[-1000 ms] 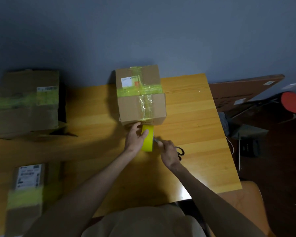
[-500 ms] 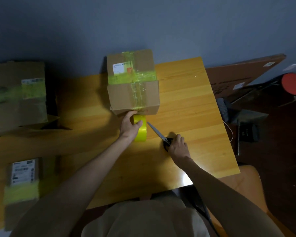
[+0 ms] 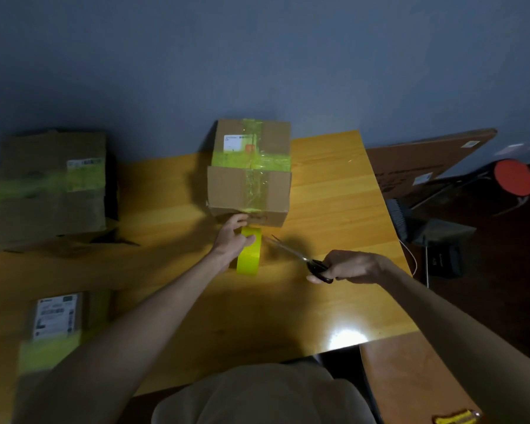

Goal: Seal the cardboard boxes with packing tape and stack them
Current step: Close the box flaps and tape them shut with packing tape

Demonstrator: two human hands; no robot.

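A cardboard box (image 3: pixel 224 188) with yellow-green tape over its top and front stands at the back of the wooden table (image 3: pixel 343 209). Right in front of it my left hand (image 3: pixel 233 240) grips a roll of yellow packing tape (image 3: pixel 250 254) standing on edge, fingertips touching the box's lower front. My right hand (image 3: pixel 349 266) grips black-handled scissors (image 3: pixel 300 257) to the right of the roll. Their blades are slightly parted, with the tips close to the roll's upper right.
A taped box (image 3: pixel 52 185) stands at the back left and another (image 3: pixel 55 325) with a white label lies at the front left. Flat cardboard (image 3: pixel 416 166), a red stool (image 3: pixel 516 177) and dark items are on the floor to the right. A wooden seat (image 3: pixel 410 381) is front right.
My right hand picked the scissors up off the table, swung out to the right and now points the blades at the tape roll. My left hand stays on the roll.
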